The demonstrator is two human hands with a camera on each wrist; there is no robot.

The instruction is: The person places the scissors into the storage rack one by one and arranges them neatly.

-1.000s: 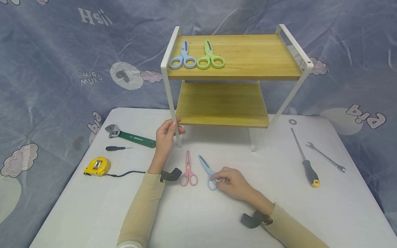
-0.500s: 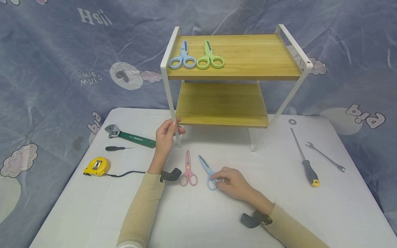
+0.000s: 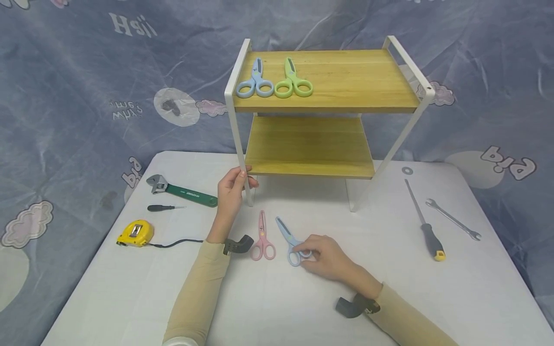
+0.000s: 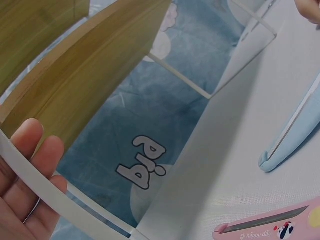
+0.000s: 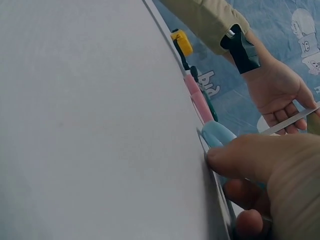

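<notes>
My left hand [image 3: 231, 190] grips the left front leg of a white-framed wooden shelf [image 3: 309, 144], close to its lower board. In the left wrist view the fingertips [image 4: 49, 152] wrap past the white leg. My right hand [image 3: 329, 257] holds light blue scissors [image 3: 287, 233] by the handle loops, with thumb and index finger at the rings. These scissors lie on the white table, blades pointing away and to the left. Pink scissors [image 3: 262, 235] lie just left of them. Another blue pair of scissors [image 3: 256, 79] and a green pair [image 3: 292, 81] lie side by side on the top board.
To the left lie an adjustable wrench [image 3: 186, 193], a small screwdriver [image 3: 162, 207] and a yellow tape measure [image 3: 137, 233] with a dark cord. On the right are a large screwdriver [image 3: 428, 233], an open-end wrench [image 3: 454, 220] and a grey ring [image 3: 407, 170]. A printed cloth hangs behind.
The right thumb has shifted slightly toward me, uncovering more of the blue scissors' right ring. My left hand stays on the shelf leg.
</notes>
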